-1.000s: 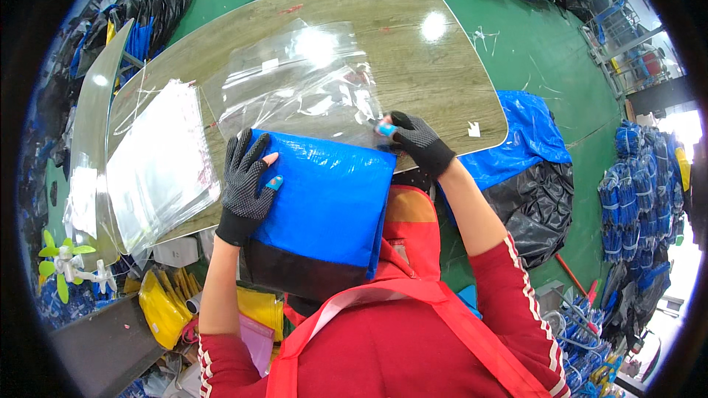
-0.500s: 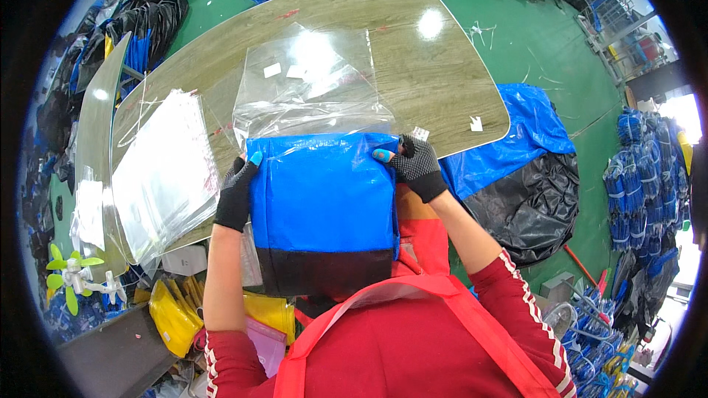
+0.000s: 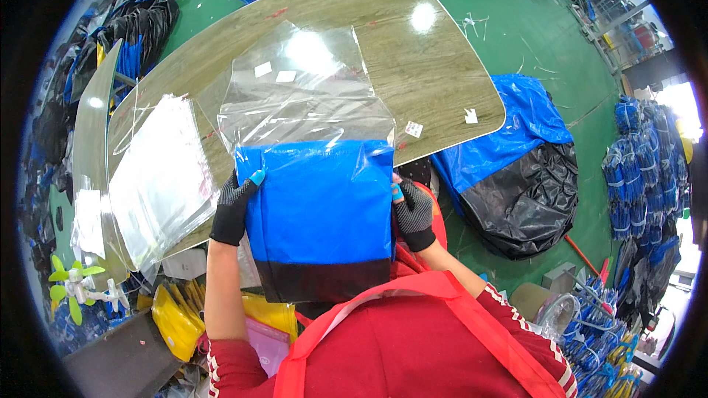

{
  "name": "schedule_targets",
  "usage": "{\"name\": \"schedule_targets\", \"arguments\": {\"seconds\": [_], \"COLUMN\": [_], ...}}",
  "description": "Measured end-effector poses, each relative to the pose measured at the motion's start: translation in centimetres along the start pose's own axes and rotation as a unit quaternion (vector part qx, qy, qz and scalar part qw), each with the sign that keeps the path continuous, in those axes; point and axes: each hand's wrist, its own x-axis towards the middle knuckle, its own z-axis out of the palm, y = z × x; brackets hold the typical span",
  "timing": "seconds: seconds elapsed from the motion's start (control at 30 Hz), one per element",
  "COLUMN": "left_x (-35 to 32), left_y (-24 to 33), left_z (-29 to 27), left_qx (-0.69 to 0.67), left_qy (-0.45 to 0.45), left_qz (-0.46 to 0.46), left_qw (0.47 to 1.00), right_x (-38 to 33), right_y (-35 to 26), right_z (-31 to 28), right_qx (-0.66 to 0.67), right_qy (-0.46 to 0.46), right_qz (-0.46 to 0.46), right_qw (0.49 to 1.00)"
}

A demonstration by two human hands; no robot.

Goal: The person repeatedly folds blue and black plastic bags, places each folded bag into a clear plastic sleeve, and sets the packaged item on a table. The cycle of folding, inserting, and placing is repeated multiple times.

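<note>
Separating left hand (image 3: 234,214) and right hand (image 3: 414,217) — blue bundle (image 3: 321,203).

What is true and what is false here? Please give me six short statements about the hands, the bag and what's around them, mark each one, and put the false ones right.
1. The left hand grips the bag's left side. True.
2. The bag is yellow all over. False: it is blue, with a black band at the end nearest the person.
3. The right hand is at the bag's right edge. True.
4. Both hands are bare. False: they wear dark gloves.
5. Clear plastic lies on the table. True.
6. The floor is red. False: it is green.
</note>
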Motion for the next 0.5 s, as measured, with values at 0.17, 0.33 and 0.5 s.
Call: {"name": "schedule_targets", "arguments": {"seconds": [0.17,0.33,0.5], "left_x": [0.0,-2.3,-5.6], "left_y": [-0.4,-2.7,-5.5], "left_z": [0.7,2.0,1.8], "left_qx": [-0.026,-0.044,-0.104], "left_qy": [0.004,-0.003,0.065], "left_qz": [-0.013,0.017,-0.032], "left_qw": [1.0,0.999,0.992], "right_x": [6.4,5.1,0.0], "right_y": [1.0,-1.6,-2.7], "right_z": [-1.0,-1.8,-3.1], "right_qx": [0.026,-0.181,0.02], "right_qy": [-0.093,-0.06,-0.056], "right_qz": [0.118,-0.061,-0.067], "right_qw": [0.988,0.98,0.996]}}
